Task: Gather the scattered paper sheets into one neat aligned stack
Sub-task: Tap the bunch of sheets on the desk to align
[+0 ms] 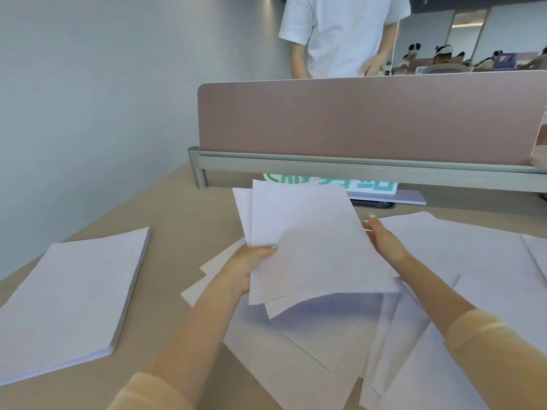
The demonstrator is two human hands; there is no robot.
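Bright, even indoor light fills the scene, cool and slightly bluish, with no harsh glare. A pale streak of light runs down the wall [88, 84] at the top. Soft grey shadows lie under the lifted sheets [310, 241] onto the loose papers [340, 327] below, and under the partition rail [370, 170]. The wide-angle lens bends straight lines: the desk [183, 220] edge and the divider panel [355, 116] tilt and curve toward the frame edges. The picture is slightly soft overall, and the distant people [444, 56] at top right are blurred.
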